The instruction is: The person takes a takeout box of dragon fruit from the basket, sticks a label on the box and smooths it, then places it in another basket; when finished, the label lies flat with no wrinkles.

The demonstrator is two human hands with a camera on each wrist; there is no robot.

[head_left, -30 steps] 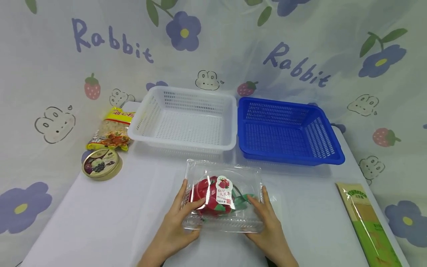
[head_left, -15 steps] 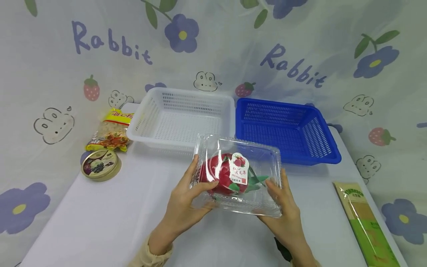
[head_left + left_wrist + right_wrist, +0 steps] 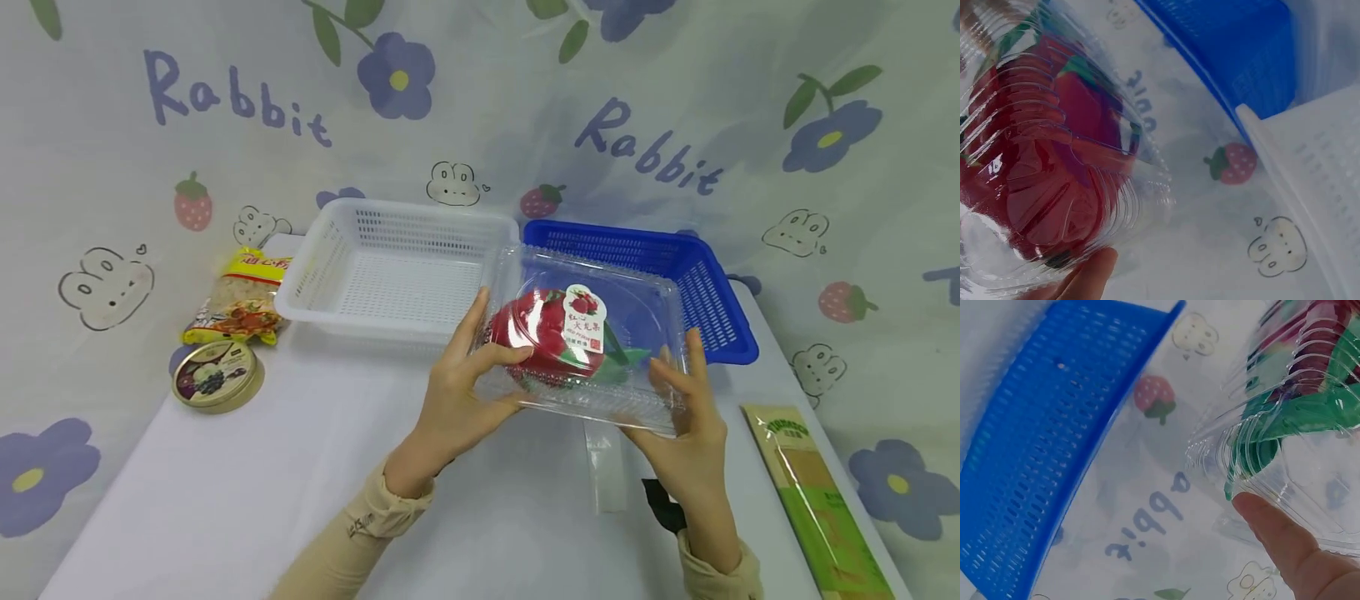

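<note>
- The left hand [image 3: 457, 400] holds the left end of the clear plastic box [image 3: 645, 308]; its thumb lies across the lid and its fingers curl under the base, so the grip is closed on the box.
- The right hand [image 3: 693, 433] holds the right end of the same box, fingers up along the side wall and palm under the base; this grip too is closed on the box.
- The box is lifted off the worktop [image 3: 247, 483], tilted toward the person, and sits in the air in front of the blue basket [image 3: 712, 308], overlapping its near rim in the head view.
- Inside the box lies a red dragon fruit [image 3: 540, 333] with green leaf tips, under a label [image 3: 583, 320] stuck on the lid.
- The left wrist view shows the ribbed underside of the box with the red fruit through it and a fingertip [image 3: 1094, 275] at its edge.
- The right wrist view shows a finger [image 3: 1285, 544] pressed against the box corner, the blue basket behind.
- A white basket [image 3: 390, 275] stands just beside the blue one, on its left.
- A noodle packet [image 3: 240, 296] and a round tin [image 3: 215, 377] lie at the left of the worktop, near each other.
- A long green packet [image 3: 821, 492] lies along the right edge.
</note>
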